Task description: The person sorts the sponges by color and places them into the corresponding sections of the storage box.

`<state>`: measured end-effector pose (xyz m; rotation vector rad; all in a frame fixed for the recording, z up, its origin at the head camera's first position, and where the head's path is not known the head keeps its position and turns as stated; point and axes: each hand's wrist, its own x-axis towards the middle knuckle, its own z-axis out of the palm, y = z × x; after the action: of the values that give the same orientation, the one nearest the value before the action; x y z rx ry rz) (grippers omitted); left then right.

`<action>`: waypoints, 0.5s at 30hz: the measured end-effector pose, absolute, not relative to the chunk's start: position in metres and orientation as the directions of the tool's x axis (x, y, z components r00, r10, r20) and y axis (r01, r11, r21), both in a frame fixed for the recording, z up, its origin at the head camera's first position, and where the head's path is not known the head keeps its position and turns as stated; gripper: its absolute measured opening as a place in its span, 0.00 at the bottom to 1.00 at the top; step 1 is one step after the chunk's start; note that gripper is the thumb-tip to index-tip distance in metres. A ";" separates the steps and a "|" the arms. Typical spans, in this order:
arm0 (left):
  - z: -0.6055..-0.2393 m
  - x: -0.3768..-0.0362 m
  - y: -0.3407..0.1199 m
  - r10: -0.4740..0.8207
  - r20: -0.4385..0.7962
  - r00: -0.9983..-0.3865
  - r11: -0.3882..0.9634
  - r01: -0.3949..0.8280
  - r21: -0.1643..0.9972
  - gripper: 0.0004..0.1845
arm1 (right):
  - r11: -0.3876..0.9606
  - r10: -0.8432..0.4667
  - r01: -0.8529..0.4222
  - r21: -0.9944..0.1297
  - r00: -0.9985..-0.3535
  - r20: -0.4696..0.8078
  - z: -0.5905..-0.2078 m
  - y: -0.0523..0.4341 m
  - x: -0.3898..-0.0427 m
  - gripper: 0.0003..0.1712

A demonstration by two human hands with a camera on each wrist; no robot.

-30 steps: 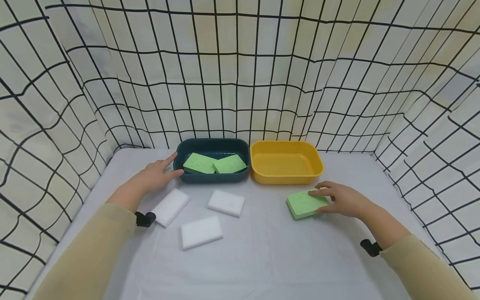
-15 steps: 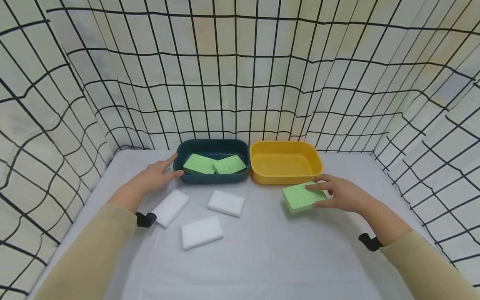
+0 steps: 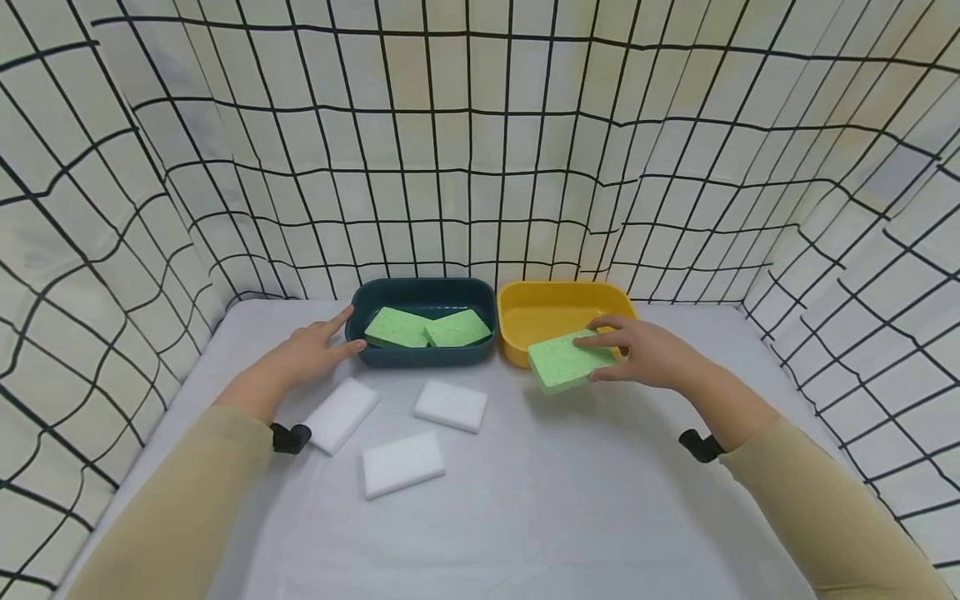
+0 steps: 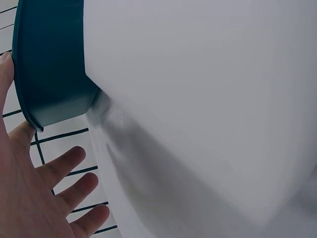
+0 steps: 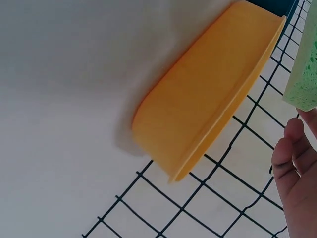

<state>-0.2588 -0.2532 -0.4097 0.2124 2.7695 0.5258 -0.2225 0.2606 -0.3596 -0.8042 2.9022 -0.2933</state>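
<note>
My right hand pinches a light green sponge between thumb and fingers, holding it up over the front edge of the yellow tub. In the right wrist view the sponge shows only partly, above the fingertips. My left hand touches the left end of the dark teal tub with thumb and forefinger, the fingers spread and fairly straight. Seen from the left wrist, the thumb and forefinger rest on the rim of this tub. Two green sponges lie overlapping in the teal tub.
Three white sponge-like blocks lie on the white cloth: one near the left wrist, one behind, one in front. Black wire grid rises behind and at both sides. The two tubs stand side by side against it.
My right hand has lifted the green sponge from the cloth and carried it leftward and away from me, to the yellow tub's front edge. The left hand stays on the teal tub.
</note>
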 end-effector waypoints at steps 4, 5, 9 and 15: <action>-0.411 -0.260 -0.257 0.205 -0.275 -0.939 0.920 0.090 0.381 0.50 | 0.826 -0.537 -0.516 -0.225 -0.842 -0.040 -0.355 0.237 -0.237 0.33; -0.413 -0.261 -0.257 0.207 -0.274 -0.939 0.919 0.090 0.383 0.50 | 0.824 -0.540 -0.519 -0.227 -0.841 -0.039 -0.355 0.231 -0.241 0.33; -0.415 -0.262 -0.259 0.207 -0.266 -0.942 0.918 0.093 0.385 0.50 | 0.821 -0.544 -0.524 -0.227 -0.839 -0.028 -0.355 0.205 -0.256 0.33; -0.415 -0.262 -0.258 0.212 -0.259 -0.942 0.917 0.101 0.385 0.50 | 0.823 -0.543 -0.528 -0.211 -0.840 -0.017 -0.359 0.166 -0.279 0.35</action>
<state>-0.2622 -0.2582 -0.4154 0.2321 2.7811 0.5366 -0.2787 0.1662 -0.3593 -0.8612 2.9263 -0.3055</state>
